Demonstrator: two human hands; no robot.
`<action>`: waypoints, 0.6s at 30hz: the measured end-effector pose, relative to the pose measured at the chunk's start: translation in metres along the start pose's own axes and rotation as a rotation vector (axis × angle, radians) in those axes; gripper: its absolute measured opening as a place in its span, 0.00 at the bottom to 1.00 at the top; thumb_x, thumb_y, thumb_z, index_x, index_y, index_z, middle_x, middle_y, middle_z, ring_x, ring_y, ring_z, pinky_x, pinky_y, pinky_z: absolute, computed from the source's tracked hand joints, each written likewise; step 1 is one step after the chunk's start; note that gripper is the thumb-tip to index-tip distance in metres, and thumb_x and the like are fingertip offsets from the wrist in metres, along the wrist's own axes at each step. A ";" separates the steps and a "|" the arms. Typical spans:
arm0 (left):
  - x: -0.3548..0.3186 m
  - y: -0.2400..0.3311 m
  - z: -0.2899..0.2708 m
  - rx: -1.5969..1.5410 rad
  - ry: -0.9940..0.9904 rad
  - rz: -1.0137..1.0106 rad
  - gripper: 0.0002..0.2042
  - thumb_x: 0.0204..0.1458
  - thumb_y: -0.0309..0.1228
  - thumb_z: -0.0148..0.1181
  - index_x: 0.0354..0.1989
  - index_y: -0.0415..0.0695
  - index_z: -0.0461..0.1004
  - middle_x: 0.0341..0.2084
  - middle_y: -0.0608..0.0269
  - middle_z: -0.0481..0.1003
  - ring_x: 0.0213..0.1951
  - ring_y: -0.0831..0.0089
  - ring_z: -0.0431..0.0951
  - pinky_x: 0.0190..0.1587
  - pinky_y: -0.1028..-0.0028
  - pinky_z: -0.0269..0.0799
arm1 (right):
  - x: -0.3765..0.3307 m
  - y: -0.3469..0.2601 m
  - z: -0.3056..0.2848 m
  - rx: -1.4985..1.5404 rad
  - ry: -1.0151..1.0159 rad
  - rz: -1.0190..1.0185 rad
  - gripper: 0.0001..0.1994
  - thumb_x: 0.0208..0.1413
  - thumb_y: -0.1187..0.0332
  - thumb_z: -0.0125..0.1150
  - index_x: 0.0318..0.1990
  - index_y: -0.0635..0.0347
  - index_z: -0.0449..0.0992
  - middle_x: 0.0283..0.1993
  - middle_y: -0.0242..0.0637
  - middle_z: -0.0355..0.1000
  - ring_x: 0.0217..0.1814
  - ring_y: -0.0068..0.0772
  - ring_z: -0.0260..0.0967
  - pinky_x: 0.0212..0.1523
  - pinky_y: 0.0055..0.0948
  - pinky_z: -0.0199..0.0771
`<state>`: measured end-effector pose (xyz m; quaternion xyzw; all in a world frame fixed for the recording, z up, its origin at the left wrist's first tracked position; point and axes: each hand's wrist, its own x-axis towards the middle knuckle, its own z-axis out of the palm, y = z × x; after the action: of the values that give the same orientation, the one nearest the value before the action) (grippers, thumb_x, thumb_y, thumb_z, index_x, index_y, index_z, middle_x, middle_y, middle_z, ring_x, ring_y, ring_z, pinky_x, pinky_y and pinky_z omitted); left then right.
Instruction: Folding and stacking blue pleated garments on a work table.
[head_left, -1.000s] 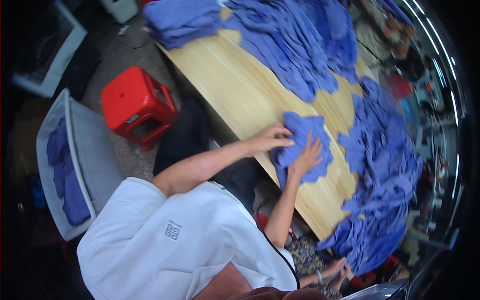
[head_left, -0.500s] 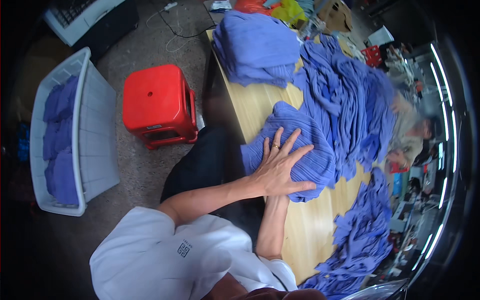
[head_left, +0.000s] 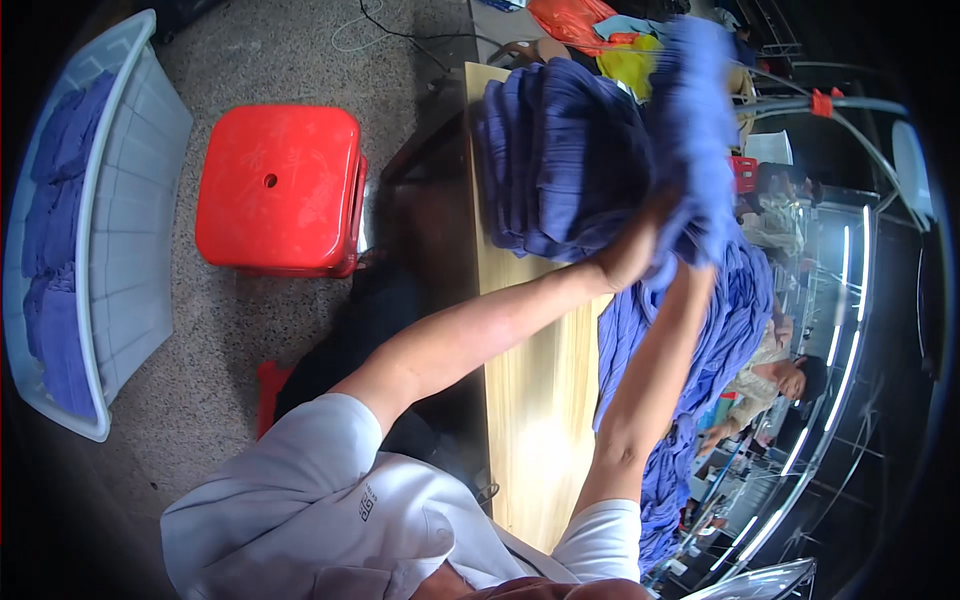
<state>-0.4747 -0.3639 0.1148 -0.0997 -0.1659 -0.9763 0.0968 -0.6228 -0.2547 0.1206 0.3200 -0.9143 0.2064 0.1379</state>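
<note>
Both hands, left hand and right hand, clamping a blue cloth, lifting it toward the folded stack at twelve o'clock on the worktop, for piling.

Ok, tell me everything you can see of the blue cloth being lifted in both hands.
The blue cloth is a soft, periwinkle-blue fabric piece, blurred in this view, so stitching and exact shape are unclear. It is raised above the wooden table, hanging loosely in folds. The left hand grips its lower edge; the right hand is hidden behind the fabric. It hangs beside the stack of folded blue cloths of the same colour, with more loose blue fabric below it.
</note>
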 end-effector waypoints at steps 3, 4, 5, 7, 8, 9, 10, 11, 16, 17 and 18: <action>-0.006 -0.009 -0.052 -0.337 0.271 -0.015 0.32 0.80 0.54 0.36 0.77 0.41 0.66 0.69 0.65 0.71 0.70 0.75 0.68 0.76 0.71 0.59 | 0.024 -0.047 0.039 0.014 -0.019 0.013 0.30 0.66 0.55 0.62 0.75 0.48 0.76 0.75 0.58 0.71 0.78 0.55 0.68 0.78 0.42 0.65; -0.011 -0.010 -0.056 -0.220 0.218 -0.049 0.31 0.79 0.54 0.39 0.78 0.43 0.65 0.72 0.66 0.70 0.72 0.75 0.67 0.77 0.71 0.58 | 0.019 -0.054 0.037 -0.007 -0.003 0.104 0.31 0.64 0.53 0.64 0.74 0.46 0.77 0.74 0.59 0.71 0.78 0.58 0.69 0.77 0.43 0.66; -0.010 -0.012 -0.055 -0.329 0.222 0.029 0.29 0.79 0.51 0.42 0.78 0.44 0.66 0.73 0.66 0.70 0.72 0.76 0.67 0.78 0.70 0.57 | 0.025 -0.066 0.036 -0.031 0.015 0.080 0.29 0.63 0.55 0.66 0.72 0.49 0.79 0.72 0.58 0.73 0.76 0.57 0.71 0.75 0.43 0.68; -0.006 -0.011 -0.055 -0.388 0.158 0.004 0.28 0.79 0.50 0.43 0.77 0.44 0.67 0.72 0.66 0.71 0.73 0.75 0.66 0.79 0.69 0.55 | 0.023 -0.076 0.028 -0.038 -0.005 0.112 0.30 0.63 0.57 0.67 0.72 0.52 0.78 0.71 0.57 0.74 0.75 0.56 0.71 0.75 0.41 0.69; -0.009 -0.011 -0.049 -0.369 0.178 -0.017 0.29 0.79 0.50 0.44 0.77 0.43 0.68 0.72 0.66 0.71 0.73 0.75 0.66 0.79 0.70 0.54 | 0.025 -0.069 0.022 -0.039 -0.027 0.120 0.30 0.63 0.57 0.67 0.72 0.54 0.78 0.71 0.56 0.74 0.75 0.55 0.72 0.75 0.41 0.69; -0.012 -0.010 -0.041 -0.384 0.180 -0.026 0.29 0.79 0.50 0.44 0.77 0.43 0.68 0.72 0.66 0.71 0.73 0.75 0.66 0.79 0.70 0.54 | 0.022 -0.061 0.020 0.018 -0.028 0.106 0.29 0.64 0.57 0.66 0.72 0.55 0.78 0.71 0.55 0.75 0.75 0.55 0.72 0.75 0.41 0.69; -0.009 -0.010 -0.035 -0.428 0.217 -0.017 0.29 0.79 0.50 0.45 0.78 0.42 0.66 0.73 0.66 0.70 0.74 0.74 0.65 0.80 0.69 0.53 | 0.023 -0.062 0.020 0.012 -0.034 0.099 0.29 0.64 0.57 0.66 0.72 0.55 0.78 0.71 0.55 0.75 0.75 0.55 0.72 0.75 0.41 0.69; -0.007 -0.009 -0.029 -0.474 0.254 -0.006 0.30 0.79 0.50 0.45 0.79 0.42 0.65 0.75 0.66 0.69 0.75 0.74 0.64 0.80 0.69 0.53 | 0.025 -0.064 0.021 -0.016 -0.047 0.108 0.30 0.65 0.58 0.66 0.73 0.55 0.77 0.71 0.54 0.75 0.75 0.54 0.72 0.75 0.41 0.69; -0.038 0.012 -0.011 -0.266 0.353 -0.194 0.35 0.79 0.51 0.45 0.84 0.40 0.52 0.82 0.60 0.57 0.79 0.69 0.57 0.83 0.67 0.45 | 0.041 -0.157 0.018 0.194 0.123 0.431 0.28 0.67 0.59 0.66 0.73 0.57 0.76 0.69 0.52 0.77 0.72 0.51 0.74 0.72 0.41 0.74; -0.052 0.024 -0.015 -0.215 0.299 -0.285 0.35 0.79 0.50 0.46 0.85 0.40 0.51 0.82 0.60 0.55 0.79 0.67 0.57 0.83 0.66 0.46 | 0.041 -0.184 0.019 0.265 0.189 0.533 0.28 0.68 0.60 0.66 0.72 0.58 0.76 0.68 0.52 0.77 0.71 0.50 0.75 0.71 0.41 0.75; -0.066 0.038 -0.021 -0.162 0.215 -0.226 0.34 0.79 0.47 0.48 0.85 0.40 0.51 0.82 0.60 0.56 0.80 0.69 0.57 0.82 0.66 0.47 | 0.049 -0.210 0.024 0.342 0.251 0.628 0.27 0.68 0.60 0.66 0.72 0.59 0.76 0.67 0.51 0.78 0.70 0.49 0.76 0.70 0.41 0.77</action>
<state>-0.4063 -0.3961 0.0925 0.0172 -0.0856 -0.9962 -0.0046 -0.5283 -0.4407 0.1788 0.0150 -0.8962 0.4258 0.1233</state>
